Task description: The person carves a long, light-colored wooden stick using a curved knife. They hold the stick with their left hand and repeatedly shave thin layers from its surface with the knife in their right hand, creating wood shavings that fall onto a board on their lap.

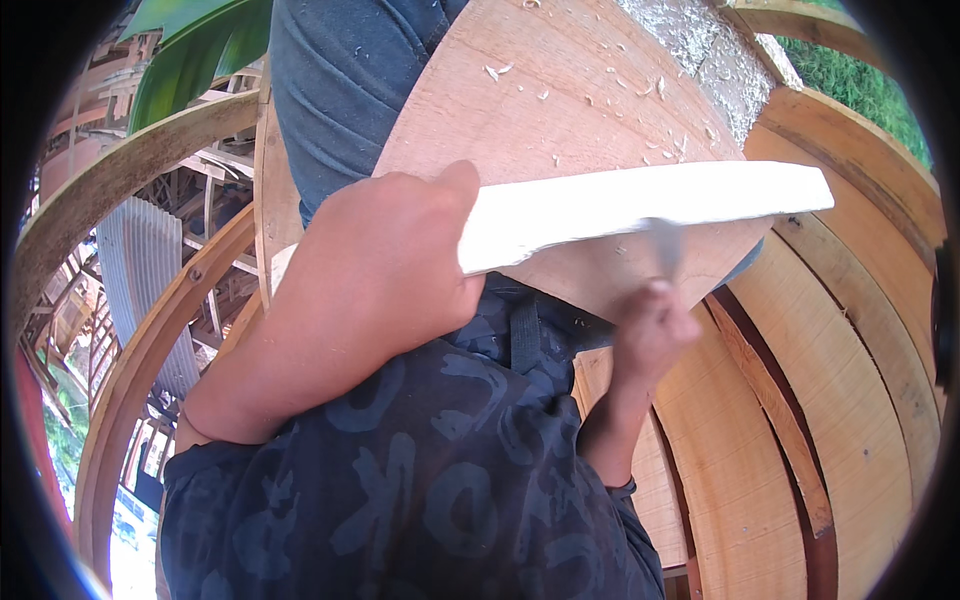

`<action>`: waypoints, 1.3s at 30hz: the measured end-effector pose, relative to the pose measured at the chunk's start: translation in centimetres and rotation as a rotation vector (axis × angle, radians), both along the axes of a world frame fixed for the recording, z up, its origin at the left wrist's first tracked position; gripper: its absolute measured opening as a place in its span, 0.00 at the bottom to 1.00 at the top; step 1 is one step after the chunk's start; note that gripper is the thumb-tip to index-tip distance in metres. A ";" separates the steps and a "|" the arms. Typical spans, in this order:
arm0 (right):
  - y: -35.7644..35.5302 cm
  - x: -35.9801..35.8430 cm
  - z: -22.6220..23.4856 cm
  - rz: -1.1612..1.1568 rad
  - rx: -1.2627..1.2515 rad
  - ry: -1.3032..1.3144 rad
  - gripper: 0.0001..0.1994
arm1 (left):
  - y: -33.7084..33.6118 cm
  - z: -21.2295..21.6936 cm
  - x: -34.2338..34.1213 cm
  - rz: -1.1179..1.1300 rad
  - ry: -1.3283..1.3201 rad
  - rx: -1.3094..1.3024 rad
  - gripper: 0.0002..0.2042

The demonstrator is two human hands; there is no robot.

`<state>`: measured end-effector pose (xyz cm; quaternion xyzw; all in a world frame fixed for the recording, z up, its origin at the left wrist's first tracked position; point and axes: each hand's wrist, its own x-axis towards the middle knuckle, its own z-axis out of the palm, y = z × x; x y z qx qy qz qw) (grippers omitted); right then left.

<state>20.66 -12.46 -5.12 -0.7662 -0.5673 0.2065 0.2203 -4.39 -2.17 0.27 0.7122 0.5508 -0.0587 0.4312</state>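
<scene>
A long, pale strip of wood (640, 200), bright white in the light, lies crosswise over a plywood board (560, 90) on my lap. My left hand (390, 250) is closed around the strip's left part; a short end shows beyond the wrist. My right hand (655, 325) is closed on a knife (667, 245), smeared by motion, and its handle is hidden in the fist. The blade meets the strip's near edge, right of its middle. That edge is uneven, with a cut step near my left hand. Small curled shavings (655, 88) dot the board.
Curved wooden ribs and planks (740, 460) surround me on the right, with another curved rib (150, 370) at left. A heap of pale shavings (700, 50) lies beyond the board. Corrugated sheet (150, 270) and timber scraps stand outside at left, below a green leaf (195, 60).
</scene>
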 end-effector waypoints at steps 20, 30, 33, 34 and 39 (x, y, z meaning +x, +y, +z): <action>1.1 -1.9 1.6 0.212 -0.070 0.038 0.26 | 0.0 0.3 0.9 -0.032 0.043 0.029 0.13; 2.0 6.2 1.7 -0.240 0.021 -0.039 0.27 | 0.1 0.5 0.5 -0.017 0.080 -0.037 0.12; 1.1 3.9 2.7 -0.019 -0.094 -0.008 0.22 | -0.1 0.5 0.9 -0.033 0.096 0.021 0.12; 1.1 2.3 2.9 0.051 -0.091 0.047 0.22 | -0.1 0.6 1.2 -0.045 0.103 0.051 0.12; 1.2 -2.0 1.9 0.181 -0.141 0.152 0.24 | 0.2 0.6 1.5 -0.025 0.101 -0.037 0.12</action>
